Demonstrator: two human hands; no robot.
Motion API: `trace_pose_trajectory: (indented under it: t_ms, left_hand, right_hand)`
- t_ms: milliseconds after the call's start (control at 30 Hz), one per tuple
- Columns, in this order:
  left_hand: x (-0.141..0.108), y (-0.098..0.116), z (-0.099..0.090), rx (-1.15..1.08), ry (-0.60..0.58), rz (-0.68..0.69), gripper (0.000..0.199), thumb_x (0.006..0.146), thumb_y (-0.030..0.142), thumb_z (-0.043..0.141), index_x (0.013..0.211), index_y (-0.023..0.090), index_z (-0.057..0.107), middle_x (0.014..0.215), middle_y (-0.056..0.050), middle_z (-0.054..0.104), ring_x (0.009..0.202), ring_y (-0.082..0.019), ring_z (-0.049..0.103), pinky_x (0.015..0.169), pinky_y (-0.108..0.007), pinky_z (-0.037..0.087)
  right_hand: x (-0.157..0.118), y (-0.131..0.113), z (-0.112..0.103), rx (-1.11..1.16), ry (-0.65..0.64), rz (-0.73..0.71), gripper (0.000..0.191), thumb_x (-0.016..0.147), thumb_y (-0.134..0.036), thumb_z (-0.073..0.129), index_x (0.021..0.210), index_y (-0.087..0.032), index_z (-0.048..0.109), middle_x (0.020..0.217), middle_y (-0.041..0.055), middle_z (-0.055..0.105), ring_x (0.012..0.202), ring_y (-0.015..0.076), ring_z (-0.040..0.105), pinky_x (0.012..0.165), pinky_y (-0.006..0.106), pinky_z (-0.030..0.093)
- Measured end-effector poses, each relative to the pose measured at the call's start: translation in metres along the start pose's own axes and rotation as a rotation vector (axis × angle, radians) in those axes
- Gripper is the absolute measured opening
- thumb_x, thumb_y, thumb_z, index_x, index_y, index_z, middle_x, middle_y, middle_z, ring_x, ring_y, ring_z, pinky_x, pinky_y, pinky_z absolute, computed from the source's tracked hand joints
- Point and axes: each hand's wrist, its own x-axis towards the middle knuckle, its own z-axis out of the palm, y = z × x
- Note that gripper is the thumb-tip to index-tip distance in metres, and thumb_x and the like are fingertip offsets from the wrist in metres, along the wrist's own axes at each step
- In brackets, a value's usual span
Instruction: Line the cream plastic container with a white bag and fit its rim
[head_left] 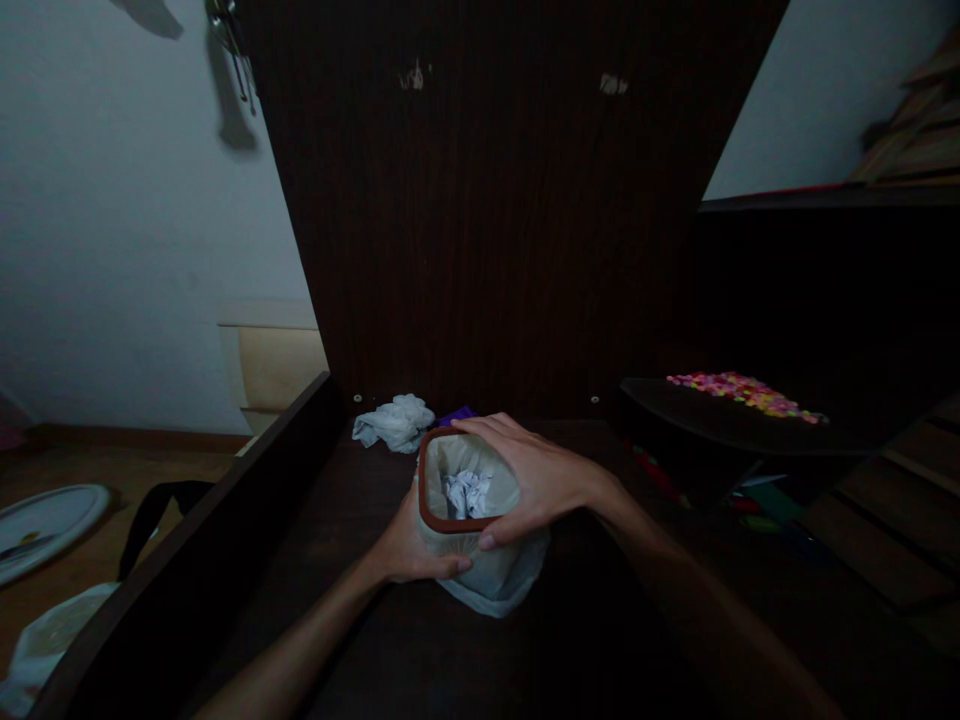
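Small bin (422,485), squarish brown rim (459,525), pale liner (491,572) draped outside, crumpled white paper (466,494) inside. Left hand (409,542) cups side; right hand (538,475), fingers spread, clasps rim.

I am seeing a bin (423,482) showing a reddish-brown rim (450,525) over a translucent off-white liner (502,572), with crumpled paper (466,492) looking white inside. A bunched plastic bag (396,424) is appearing pale grey, and a small item (457,413) is showing purple. I am also viewing a very dark brown panel (480,230) bearing fine grain and pale scuffs (613,85), a blue-grey wall (135,220), a yellowish-brown floor (142,465) and a cluster of bits (742,392) mixing pink, red and yellow.
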Motion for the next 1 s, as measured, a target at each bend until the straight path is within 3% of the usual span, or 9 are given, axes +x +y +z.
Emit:
trace_pose_trajectory:
  t_ms: [133, 267, 767, 1000]
  left_hand:
    - [-0.0016, -0.0045, -0.0024, 0.026, 0.001, -0.004, 0.131, 0.056, 0.050, 0.091, 0.159, 0.016, 0.015, 0.156, -0.021, 0.038, 0.145, -0.043, 0.034, 0.123, -0.059, 0.022]
    - [-0.0021, -0.0082, -0.0030, 0.019, -0.017, -0.005, 0.133, 0.057, 0.048, 0.091, 0.159, 0.015, 0.013, 0.152, -0.022, 0.042, 0.143, -0.044, 0.037, 0.122, -0.062, 0.022]
    - [-0.0012, -0.0066, -0.0035, 0.029, -0.011, 0.009, 0.133, 0.056, 0.043, 0.092, 0.159, 0.016, 0.012, 0.155, -0.022, 0.038, 0.145, -0.044, 0.035, 0.123, -0.063, 0.021]
    - [-0.0001, -0.0004, -0.0033, 0.007, 0.000, -0.054, 0.126, 0.053, 0.047, 0.093, 0.155, 0.013, 0.026, 0.151, -0.022, 0.044, 0.144, -0.044, 0.035, 0.123, -0.062, 0.022]
  right_hand:
    - [0.0022, -0.0020, -0.0004, -0.025, 0.041, -0.034, 0.106, 0.054, -0.058, 0.088, 0.142, -0.014, 0.046, 0.136, 0.0147, 0.054, 0.125, 0.0315, 0.048, 0.109, 0.048, 0.043]
    - [0.0029, -0.0018, 0.0000, -0.025, 0.059, -0.018, 0.101, 0.051, -0.059, 0.089, 0.132, -0.015, 0.049, 0.128, 0.0137, 0.055, 0.120, 0.0308, 0.050, 0.104, 0.047, 0.046]
    - [0.0048, 0.0012, -0.0001, 0.000, 0.073, -0.006, 0.094, 0.048, -0.063, 0.089, 0.121, -0.019, 0.049, 0.118, 0.0100, 0.054, 0.111, 0.0301, 0.052, 0.099, 0.048, 0.047]
    - [0.0041, -0.0014, -0.0030, 0.007, 0.083, 0.003, 0.090, 0.049, -0.059, 0.089, 0.120, -0.019, 0.050, 0.117, 0.0102, 0.054, 0.111, 0.0304, 0.051, 0.099, 0.048, 0.046]
